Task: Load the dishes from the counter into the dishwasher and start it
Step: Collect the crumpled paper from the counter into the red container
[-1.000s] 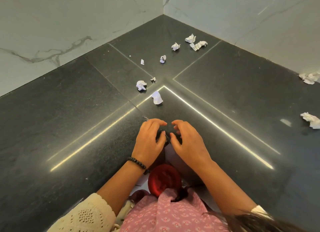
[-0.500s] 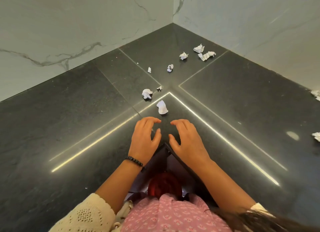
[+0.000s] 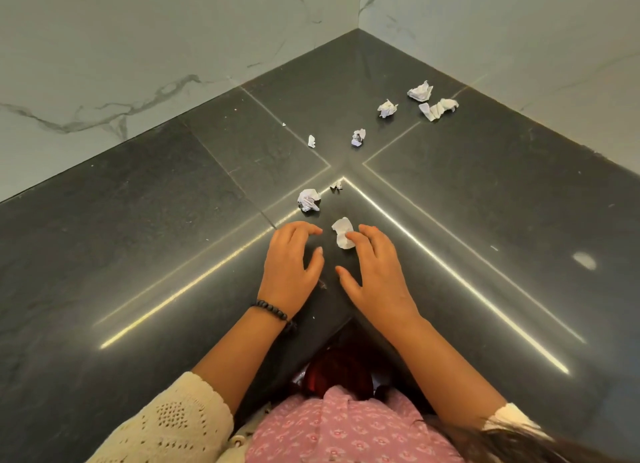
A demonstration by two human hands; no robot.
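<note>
No dishes and no dishwasher are in view. My left hand [image 3: 291, 265] and my right hand [image 3: 375, 272] lie palm down on the dark stone counter [image 3: 138, 255], fingers spread, near its inner corner edge. The fingertips of my right hand touch a crumpled white paper scrap [image 3: 343, 232]; the hand does not grip it. My left hand holds nothing. A beaded bracelet [image 3: 272, 310] circles my left wrist.
Several more crumpled paper scraps lie on the counter, one [image 3: 308, 199] just beyond my left hand and others [image 3: 420, 92] toward the back corner. Marble walls [image 3: 138, 64] close the counter on both sides. A red round object [image 3: 337, 372] shows below the counter edge.
Both hands have slid forward across the counter, away from the edge, and spread flat. My right fingertips have reached the nearest paper scrap. The view has tilted so the corner sits further right.
</note>
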